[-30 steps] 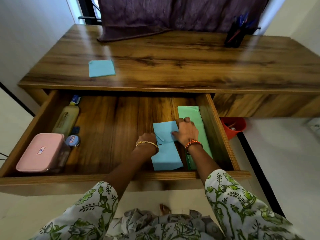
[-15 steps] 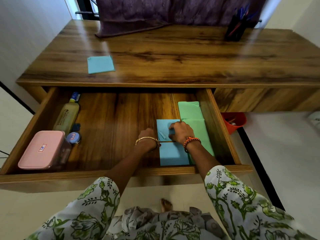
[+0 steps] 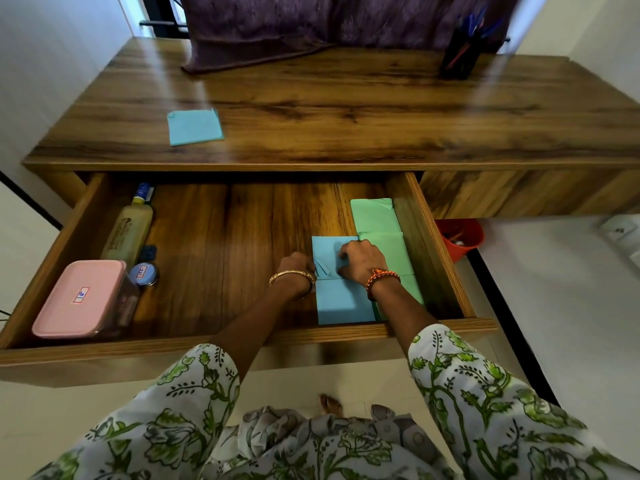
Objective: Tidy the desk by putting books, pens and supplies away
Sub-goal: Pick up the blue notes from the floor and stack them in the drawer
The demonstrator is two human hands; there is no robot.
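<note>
In the open drawer (image 3: 242, 344), a blue paper pad (image 3: 327, 249) lies flat just behind a second blue pad (image 3: 343, 303), both beside a row of green pads (image 3: 375, 216) along the right wall. My right hand (image 3: 360, 259) sits on top of the rear blue pad with its fingers curled onto it. At that pad's left edge, my left hand (image 3: 296, 266) has its fingers curled against it; the fingertips are hidden. Another blue pad (image 3: 194, 127) lies on the desk top (image 3: 346, 109) at the left.
The drawer's left end holds a pink lidded box (image 3: 79, 297), a yellowish bottle (image 3: 130, 226) and a small round tin (image 3: 144, 273). A dark pen holder (image 3: 460, 57) stands at the desk's back right. Purple cloth (image 3: 277, 26) hangs behind. A red bin (image 3: 459, 237) sits on the floor at the right.
Both hands have slid the rear blue pad to the right, and it now lies square behind the front blue pad and against the green pads. The view has shifted slightly.
</note>
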